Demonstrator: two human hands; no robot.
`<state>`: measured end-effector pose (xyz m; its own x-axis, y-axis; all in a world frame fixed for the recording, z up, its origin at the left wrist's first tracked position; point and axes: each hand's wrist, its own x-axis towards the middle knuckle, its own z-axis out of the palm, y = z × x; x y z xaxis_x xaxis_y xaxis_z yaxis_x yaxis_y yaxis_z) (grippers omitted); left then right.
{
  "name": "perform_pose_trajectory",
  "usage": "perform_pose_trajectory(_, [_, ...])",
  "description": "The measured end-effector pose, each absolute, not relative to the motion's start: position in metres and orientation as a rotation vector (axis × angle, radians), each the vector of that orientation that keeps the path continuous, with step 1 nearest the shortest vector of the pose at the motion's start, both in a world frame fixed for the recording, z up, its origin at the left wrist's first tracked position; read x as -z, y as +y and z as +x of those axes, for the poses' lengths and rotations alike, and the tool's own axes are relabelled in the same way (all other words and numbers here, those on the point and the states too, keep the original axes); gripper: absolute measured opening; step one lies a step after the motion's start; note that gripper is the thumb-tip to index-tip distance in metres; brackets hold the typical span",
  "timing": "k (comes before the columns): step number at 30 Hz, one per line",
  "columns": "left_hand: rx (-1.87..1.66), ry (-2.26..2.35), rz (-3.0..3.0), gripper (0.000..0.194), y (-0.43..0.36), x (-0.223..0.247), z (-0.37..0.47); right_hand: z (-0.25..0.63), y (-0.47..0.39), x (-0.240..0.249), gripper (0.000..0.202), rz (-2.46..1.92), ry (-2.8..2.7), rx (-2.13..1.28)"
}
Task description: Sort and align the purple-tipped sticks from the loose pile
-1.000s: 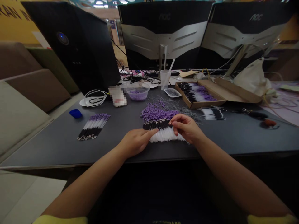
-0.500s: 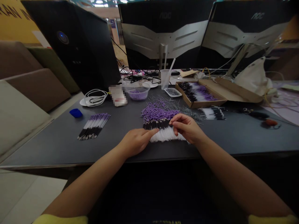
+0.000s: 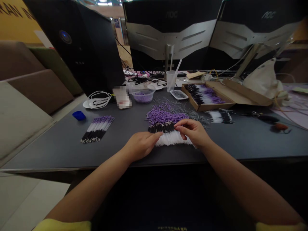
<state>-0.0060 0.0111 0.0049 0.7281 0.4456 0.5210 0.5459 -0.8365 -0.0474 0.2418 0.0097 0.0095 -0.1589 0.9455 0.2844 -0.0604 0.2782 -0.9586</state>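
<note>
A row of thin black pieces [image 3: 161,127] lies on the dark table, with white tubes [image 3: 172,138] in front of it and a heap of purple pieces [image 3: 166,114] behind. My left hand [image 3: 141,144] rests at the left edge of the white tubes, closed, its index finger pointing onto them; what its fingers hold, if anything, is hidden. Over the right end of the black row, my right hand [image 3: 192,131] is pinched, thumb against index finger, on something too small to make out. Grey thin pieces [image 3: 196,116] lie behind my right hand.
Finished-looking purple, white and black sticks [image 3: 97,128] lie at the left near a blue cap [image 3: 79,115]. Behind are a bowl [image 3: 143,96], a small tray [image 3: 179,94], a cup [image 3: 170,81] and a cardboard box [image 3: 214,107]. White and black sticks [image 3: 220,116] lie right.
The thin dark piece seen between my hands before no longer shows there. My right hand's fingertips have shifted very slightly; my left hand stays nearly in place.
</note>
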Motion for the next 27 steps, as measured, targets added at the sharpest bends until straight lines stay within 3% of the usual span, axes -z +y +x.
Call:
perform_pose_trajectory(6, [1.167, -1.072, -2.759, 0.018, 0.011, -0.013, -0.003, 0.241, 0.012, -0.011, 0.014, -0.875, -1.295, -1.047])
perform_pose_trajectory(11, [2.032, -1.521, -2.834, 0.016, 0.019, -0.019, -0.007, 0.242, 0.015, -0.011, 0.017, -0.91, -1.223, -1.003])
perform_pose_trajectory(14, [2.595, -1.558, -2.807, 0.018, 0.024, -0.023, -0.009, 0.241, 0.013, -0.011, 0.02, -0.988, -1.314, -0.988])
perform_pose_trajectory(17, [2.939, -1.545, -2.675, 0.022, 0.025, -0.026, -0.01, 0.24, 0.008, -0.013, 0.021, -1.041, -1.453, -0.975])
perform_pose_trajectory(21, [3.131, -1.592, -2.406, 0.027, 0.024, -0.027, -0.007, 0.238, 0.004, -0.016, 0.023, -1.07, -1.574, -0.993])
perform_pose_trajectory(27, [3.091, -1.603, -2.164, 0.025, 0.037, -0.041, -0.019, 0.239, 0.002, -0.019, 0.023, -1.069, -1.606, -1.045])
